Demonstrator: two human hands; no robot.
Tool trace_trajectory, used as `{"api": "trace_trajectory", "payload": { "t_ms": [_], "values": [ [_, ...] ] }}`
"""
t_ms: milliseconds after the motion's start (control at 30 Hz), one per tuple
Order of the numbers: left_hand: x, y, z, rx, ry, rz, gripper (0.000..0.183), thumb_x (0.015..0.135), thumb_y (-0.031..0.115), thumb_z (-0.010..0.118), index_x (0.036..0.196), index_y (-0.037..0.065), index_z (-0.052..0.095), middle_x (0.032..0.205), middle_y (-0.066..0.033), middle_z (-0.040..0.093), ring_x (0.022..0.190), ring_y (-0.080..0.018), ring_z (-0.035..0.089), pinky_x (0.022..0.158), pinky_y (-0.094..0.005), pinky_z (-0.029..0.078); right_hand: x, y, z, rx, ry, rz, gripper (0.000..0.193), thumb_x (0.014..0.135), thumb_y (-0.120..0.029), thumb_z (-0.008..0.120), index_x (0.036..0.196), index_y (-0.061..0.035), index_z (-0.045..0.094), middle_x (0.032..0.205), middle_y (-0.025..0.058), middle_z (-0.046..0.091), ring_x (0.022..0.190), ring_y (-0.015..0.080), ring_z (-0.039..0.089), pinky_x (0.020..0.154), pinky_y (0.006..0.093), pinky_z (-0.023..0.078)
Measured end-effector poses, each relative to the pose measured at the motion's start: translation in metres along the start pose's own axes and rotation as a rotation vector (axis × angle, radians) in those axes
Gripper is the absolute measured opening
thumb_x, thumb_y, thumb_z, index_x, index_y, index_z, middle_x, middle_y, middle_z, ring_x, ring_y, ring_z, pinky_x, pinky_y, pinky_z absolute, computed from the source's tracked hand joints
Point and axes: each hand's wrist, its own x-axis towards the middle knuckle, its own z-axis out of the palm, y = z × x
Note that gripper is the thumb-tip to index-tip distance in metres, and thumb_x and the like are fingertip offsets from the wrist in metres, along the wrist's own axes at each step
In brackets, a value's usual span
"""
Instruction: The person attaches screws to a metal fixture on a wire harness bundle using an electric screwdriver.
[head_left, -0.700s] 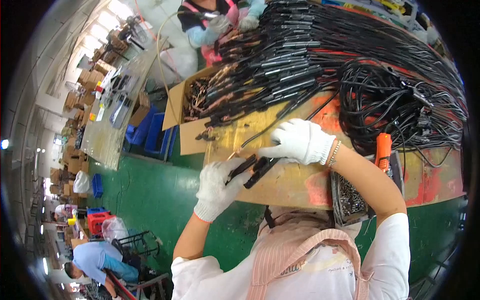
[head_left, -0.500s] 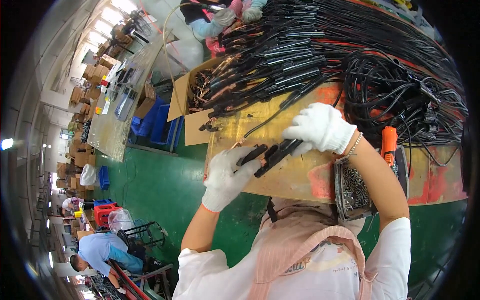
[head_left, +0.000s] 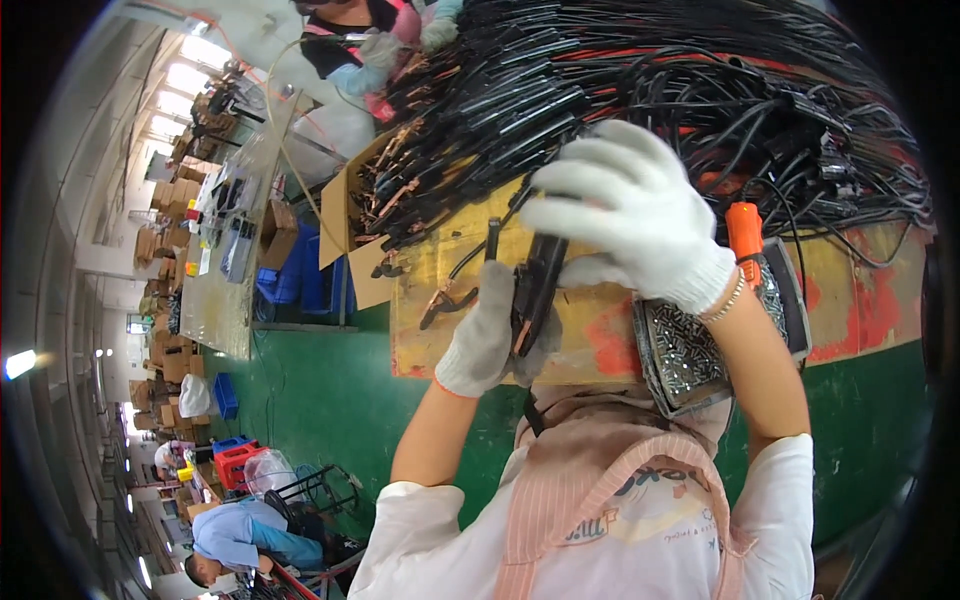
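Head view: apparently lining up a black clamp piece, clasped in the left grip, just below the half-curled right grip — cannot tell if holding — probably calling next for steady alignment.

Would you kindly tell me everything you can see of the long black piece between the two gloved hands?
The long black piece looks slim and slightly glossy, perhaps plastic, with a copper-coloured part showing at its lower end. It slants steeply in the picture, upper end to the right, over the table. The left hand holds its lower portion; the right hand hides its upper end, and whether that hand grips it is unclear.
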Motion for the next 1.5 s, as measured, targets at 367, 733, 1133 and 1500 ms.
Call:
{"api": "trace_trajectory", "payload": {
  "t_ms": [367, 733, 1133, 1500],
  "values": [
    [0.082, -0.004, 0.086, 0.276, 0.385, 0.355, 0.031, 0.097, 0.015, 0.052, 0.124, 0.001, 0.049, 0.084, -0.005, 0.056, 0.067, -0.0072, 0.051, 0.059, -0.0252, 0.045, -0.054, 0.007, 0.004, 2.024, 0.895, 1.277, 0.011, 0.102, -0.018, 0.047, 0.093, -0.0115, 0.05, 0.065, -0.0088, 0.031, 0.049, 0.0021, 0.028, 0.04, 0.0175, 0.023],
    [0.087, 0.008, 0.105, 0.896, 0.562, 0.795, 0.04, 0.092, 0.005, 0.053, 0.132, 0.002, 0.048, 0.092, -0.0143, 0.065, 0.071, -0.0192, 0.063, 0.067, -0.0311, 0.051, -0.05, -0.001, -0.009, 1.893, 1.058, 1.518, 0.034, 0.1, -0.018, 0.053, 0.069, -0.0162, 0.039, 0.058, -0.0107, 0.026, 0.044, 0.0001, 0.025, 0.037, 0.017, 0.024],
    [0.101, -0.035, 0.081, 0.645, 0.379, 0.649, 0.043, 0.088, 0.003, 0.061, 0.128, -0.001, 0.046, 0.103, -0.0119, 0.062, 0.086, -0.0222, 0.062, 0.077, -0.0335, 0.051, -0.063, 0.011, 0.009, 1.637, 0.965, 1.408, 0.021, 0.088, -0.022, 0.07, 0.099, -0.0099, 0.056, 0.07, -0.0028, 0.051, 0.055, 0.0077, 0.048, 0.048, 0.0227, 0.041],
    [0.115, -0.052, 0.089, -0.752, 0.336, 0.347, 0.053, 0.082, -0.01, 0.057, 0.127, 0.012, 0.039, 0.113, -0.0185, 0.06, 0.101, -0.0329, 0.064, 0.095, -0.0506, 0.053, -0.135, -0.006, -0.059, -0.192, -0.125, 0.968, 0.049, 0.083, -0.037, 0.067, 0.121, -0.0077, 0.057, 0.108, 0.0148, 0.062, 0.096, 0.0326, 0.062, 0.08, 0.0409, 0.05]
  ]
}}
